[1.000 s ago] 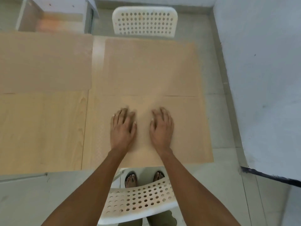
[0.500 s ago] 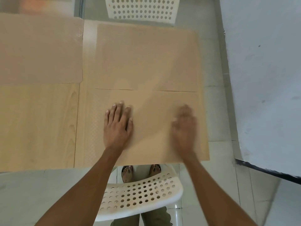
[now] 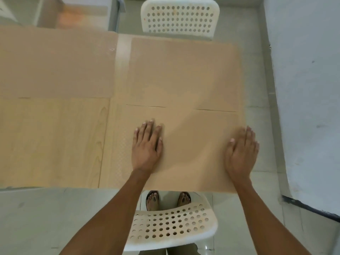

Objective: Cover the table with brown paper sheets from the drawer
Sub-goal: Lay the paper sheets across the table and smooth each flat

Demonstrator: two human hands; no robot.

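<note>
The wooden table [image 3: 51,142] carries three brown paper sheets. One sheet [image 3: 55,63] lies at the far left, another sheet [image 3: 184,70] at the far right. The nearest sheet [image 3: 191,150] covers the near right part. My left hand [image 3: 147,146] lies flat on that nearest sheet, fingers straight. My right hand [image 3: 241,153] presses flat on the same sheet by its right edge. The near left part of the table shows bare wood.
A white perforated chair [image 3: 171,227] stands right in front of me, my feet behind it under the table edge. A second white chair [image 3: 180,17] stands at the far side. A pale wall [image 3: 309,89] runs along the right.
My right hand slid to the right across the nearest sheet, from beside the left hand to the sheet's right edge. My left hand stayed flat in place.
</note>
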